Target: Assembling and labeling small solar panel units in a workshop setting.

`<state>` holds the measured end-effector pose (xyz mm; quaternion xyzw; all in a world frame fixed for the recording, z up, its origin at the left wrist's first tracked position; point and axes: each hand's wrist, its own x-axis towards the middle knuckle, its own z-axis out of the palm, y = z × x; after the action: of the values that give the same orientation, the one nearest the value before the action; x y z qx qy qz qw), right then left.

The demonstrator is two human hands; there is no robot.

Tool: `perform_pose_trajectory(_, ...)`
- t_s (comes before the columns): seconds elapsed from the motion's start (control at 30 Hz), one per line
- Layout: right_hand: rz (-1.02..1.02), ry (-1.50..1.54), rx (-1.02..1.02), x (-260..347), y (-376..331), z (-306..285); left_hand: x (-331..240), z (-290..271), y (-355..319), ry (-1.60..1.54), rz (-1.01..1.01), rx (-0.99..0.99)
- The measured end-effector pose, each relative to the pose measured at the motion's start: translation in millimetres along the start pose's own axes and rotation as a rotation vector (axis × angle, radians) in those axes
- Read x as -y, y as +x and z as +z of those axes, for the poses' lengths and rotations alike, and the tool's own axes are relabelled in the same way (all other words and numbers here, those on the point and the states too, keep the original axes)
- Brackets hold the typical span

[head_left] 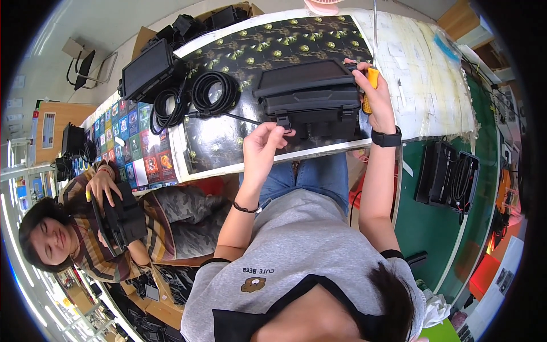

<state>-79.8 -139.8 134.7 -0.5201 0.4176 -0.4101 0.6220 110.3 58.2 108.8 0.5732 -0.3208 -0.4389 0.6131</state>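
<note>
A black hard plastic case (307, 100) stands on the dark patterned mat in front of me, with a flat dark panel (305, 76) along its top. Thumb and fingertips of my left hand (264, 149) are pinched at the latch (284, 122) on its front left. A second latch (346, 113) sits at the front right. My right hand (377, 97) is closed around a screwdriver (372, 80) with a yellow handle, its long shaft pointing away from me. The fingertips of that hand also rest at the case's far right corner. A black cable runs toward the case's left side.
Left of the case lie coiled black cables (215, 94) and another black case with a screen (149, 71). A co-worker at the left holds a black case (122, 214). At the right, an opened black case with cables (447, 174) lies on a green surface.
</note>
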Motion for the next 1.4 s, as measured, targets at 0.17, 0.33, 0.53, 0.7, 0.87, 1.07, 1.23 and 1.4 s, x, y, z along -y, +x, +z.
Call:
perform_pose_trajectory(0.17, -0.032, 0.025, -0.006, -3, -4, 2, -16, 8, -6, -0.203, 0.187, -0.023)
perform_pose_trajectory(0.33, -0.036, 0.038, 0.005, -3, -4, 3, -13, 3, 1, 0.689, 0.571, -0.178)
perform_pose_trajectory(0.53, -0.030, 0.048, 0.001, -5, -2, 1, -15, 8, 15, 0.871, 0.822, -0.222)
perform_pose_trajectory(0.7, -0.026, 0.010, 0.001, -3, -1, 3, -3, 5, 11, 0.890, 0.836, -0.184)
perform_pose_trajectory(0.87, -0.120, -0.009, -0.049, -14, 0, 2, 12, 10, 13, 0.814, 0.871, -0.213)
perform_pose_trajectory(1.07, -0.214, -0.108, -0.377, -13, -33, 4, 11, 3, 13, 0.799, 0.760, -0.105)
perform_pose_trajectory(1.23, -0.039, -0.184, -0.262, -6, -78, -1, 15, 2, 14, 0.706, 0.742, -0.032)
perform_pose_trajectory(1.4, -0.248, -0.531, -0.241, -5, -94, 10, 18, -7, 19, 0.761, 0.723, 0.035)
